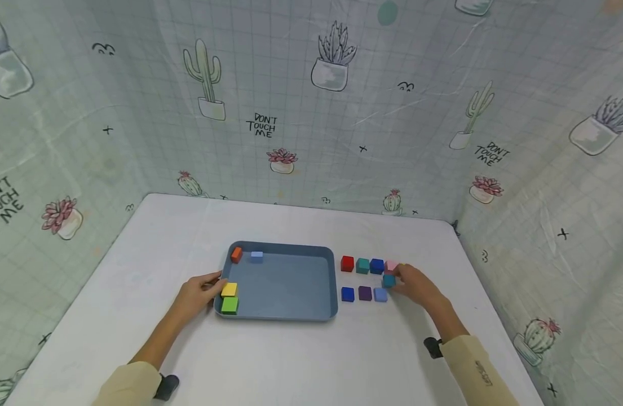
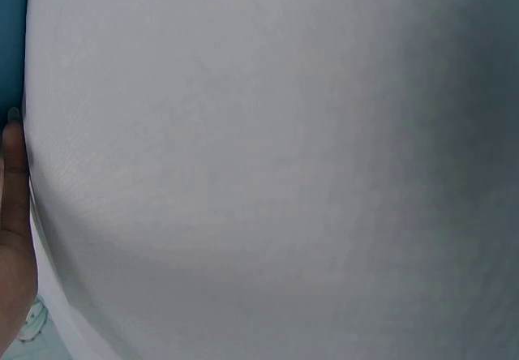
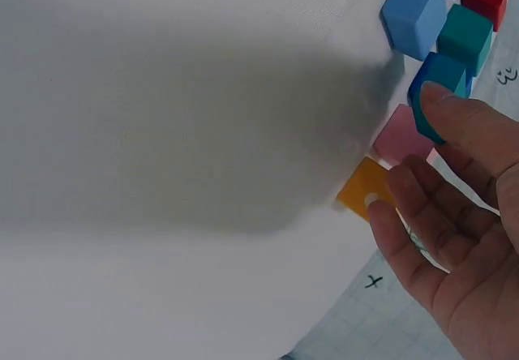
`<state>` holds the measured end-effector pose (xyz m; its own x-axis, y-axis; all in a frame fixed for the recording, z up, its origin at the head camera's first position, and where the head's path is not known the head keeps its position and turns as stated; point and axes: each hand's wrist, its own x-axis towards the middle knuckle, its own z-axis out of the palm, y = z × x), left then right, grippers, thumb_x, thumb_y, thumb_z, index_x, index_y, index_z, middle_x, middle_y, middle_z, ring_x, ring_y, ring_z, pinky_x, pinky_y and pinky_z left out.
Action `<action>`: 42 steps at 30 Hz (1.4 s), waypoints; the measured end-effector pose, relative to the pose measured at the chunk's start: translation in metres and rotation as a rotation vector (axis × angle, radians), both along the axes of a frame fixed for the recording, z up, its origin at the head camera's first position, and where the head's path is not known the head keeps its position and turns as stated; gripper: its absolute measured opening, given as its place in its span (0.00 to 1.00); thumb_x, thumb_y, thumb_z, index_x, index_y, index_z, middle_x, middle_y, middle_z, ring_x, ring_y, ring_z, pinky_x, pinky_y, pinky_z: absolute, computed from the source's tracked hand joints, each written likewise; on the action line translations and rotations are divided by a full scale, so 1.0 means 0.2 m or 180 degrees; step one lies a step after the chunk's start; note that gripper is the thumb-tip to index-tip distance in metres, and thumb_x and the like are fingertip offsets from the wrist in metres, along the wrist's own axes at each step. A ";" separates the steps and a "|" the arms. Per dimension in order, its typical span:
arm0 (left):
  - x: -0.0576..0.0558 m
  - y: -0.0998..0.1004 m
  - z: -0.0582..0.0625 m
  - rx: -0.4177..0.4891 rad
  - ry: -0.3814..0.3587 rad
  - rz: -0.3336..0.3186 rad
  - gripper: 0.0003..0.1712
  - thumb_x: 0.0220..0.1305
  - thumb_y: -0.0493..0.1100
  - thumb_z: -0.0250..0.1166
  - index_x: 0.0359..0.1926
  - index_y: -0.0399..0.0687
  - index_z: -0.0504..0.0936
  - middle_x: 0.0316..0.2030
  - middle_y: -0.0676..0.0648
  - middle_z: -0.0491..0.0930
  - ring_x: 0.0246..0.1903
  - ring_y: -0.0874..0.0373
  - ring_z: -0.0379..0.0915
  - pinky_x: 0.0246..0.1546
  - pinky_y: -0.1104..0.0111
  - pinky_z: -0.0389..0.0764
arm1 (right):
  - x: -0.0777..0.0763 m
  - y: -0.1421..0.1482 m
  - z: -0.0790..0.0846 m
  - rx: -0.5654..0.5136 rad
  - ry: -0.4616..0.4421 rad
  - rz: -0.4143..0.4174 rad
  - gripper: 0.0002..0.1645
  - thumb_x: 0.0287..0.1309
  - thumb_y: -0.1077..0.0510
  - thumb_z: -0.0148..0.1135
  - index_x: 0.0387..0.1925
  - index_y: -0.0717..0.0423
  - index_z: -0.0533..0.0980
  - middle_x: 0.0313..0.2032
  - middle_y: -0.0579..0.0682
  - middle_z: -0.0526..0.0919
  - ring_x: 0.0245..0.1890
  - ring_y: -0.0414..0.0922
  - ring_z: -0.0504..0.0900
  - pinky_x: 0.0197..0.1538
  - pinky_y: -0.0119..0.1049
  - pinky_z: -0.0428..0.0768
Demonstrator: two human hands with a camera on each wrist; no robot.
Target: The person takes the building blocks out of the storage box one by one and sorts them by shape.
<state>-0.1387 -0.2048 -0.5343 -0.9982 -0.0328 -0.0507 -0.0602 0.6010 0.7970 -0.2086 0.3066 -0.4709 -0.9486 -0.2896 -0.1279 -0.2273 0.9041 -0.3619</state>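
My left hand (image 1: 195, 296) holds the left rim of a blue-grey tray (image 1: 286, 318); its thumb reaches over the edge beside a yellow block (image 1: 229, 290). A straight finger (image 2: 15, 177) lies against the tray's side in the left wrist view. Inside the tray are also a green block (image 1: 230, 305), an orange-red block (image 1: 237, 255) and a light blue block (image 1: 257, 257). To the right of the tray, my right hand (image 1: 418, 286) pinches a teal-blue block (image 1: 389, 281), raised above the other blocks. A pink block (image 3: 402, 135) and an orange block (image 3: 365, 188) sit below its fingers.
Right of the tray, a back row holds red (image 1: 347, 264), teal (image 1: 362, 266) and dark blue (image 1: 376, 266) blocks. Nearer me sit blue (image 1: 348, 294), purple (image 1: 365, 293) and light blue (image 1: 380, 295) blocks. Patterned cloth (image 1: 291, 186) encloses the white table (image 1: 291, 361).
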 end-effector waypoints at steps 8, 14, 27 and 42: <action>-0.01 0.00 -0.01 0.0000 -0.0055 0.0016 0.34 0.64 0.57 0.59 0.61 0.35 0.71 0.48 0.38 0.79 0.42 0.51 0.77 0.39 0.62 0.77 | 0.02 0.05 -0.03 0.0085 -0.0170 -0.0237 0.20 0.54 0.64 0.66 0.48 0.65 0.73 0.44 0.57 0.78 0.46 0.55 0.76 0.50 0.50 0.74; -0.01 0.00 0.01 0.0003 -0.0085 0.0024 0.33 0.65 0.55 0.60 0.61 0.34 0.71 0.48 0.38 0.79 0.43 0.50 0.77 0.42 0.59 0.77 | 0.05 0.05 -0.06 0.0103 -0.0263 -0.0233 0.17 0.52 0.67 0.66 0.45 0.61 0.73 0.40 0.53 0.78 0.42 0.50 0.74 0.49 0.48 0.74; -0.01 0.00 0.02 -0.0005 -0.0081 0.0010 0.33 0.65 0.54 0.60 0.61 0.33 0.71 0.48 0.36 0.79 0.42 0.50 0.78 0.39 0.61 0.77 | 0.06 0.04 -0.06 0.0154 -0.0195 -0.0265 0.16 0.51 0.68 0.67 0.43 0.61 0.74 0.41 0.53 0.78 0.42 0.51 0.75 0.49 0.48 0.74; 0.00 0.00 0.03 0.0004 -0.0017 -0.0005 0.35 0.64 0.57 0.59 0.60 0.33 0.72 0.47 0.37 0.79 0.42 0.50 0.77 0.41 0.59 0.77 | 0.02 -0.06 0.03 0.0209 0.0051 0.0005 0.27 0.54 0.56 0.68 0.54 0.62 0.72 0.48 0.58 0.78 0.49 0.54 0.76 0.51 0.50 0.73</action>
<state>-0.1385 -0.2049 -0.5282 -0.9980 -0.0311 -0.0559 -0.0633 0.6002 0.7973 -0.2054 0.2944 -0.4646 -0.9502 -0.2826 -0.1314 -0.2340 0.9254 -0.2982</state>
